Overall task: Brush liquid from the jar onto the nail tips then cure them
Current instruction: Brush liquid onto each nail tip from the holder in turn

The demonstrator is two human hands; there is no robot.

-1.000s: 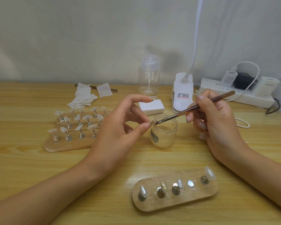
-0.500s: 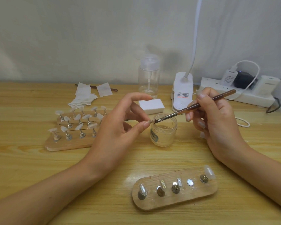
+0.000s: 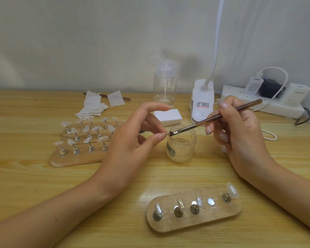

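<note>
Our left hand [image 3: 131, 142] pinches a small nail tip [image 3: 167, 133] in narrow fingers just above the jar [image 3: 182, 149] rim. Our right hand [image 3: 240, 138] grips the brush [image 3: 213, 119], bristles touching that tip. We judge coating midway: other tips wait on the wooden holder [image 3: 168, 225], and curing is not yet begun.

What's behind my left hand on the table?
The far wooden board with rows of nail tips on metal stands. The left hand covers the board's right end, so stands there cannot be seen.

Brush [image 3: 195, 125] touches nail tip [image 3: 167, 133] pinched in left hand [image 3: 131, 142].
</note>
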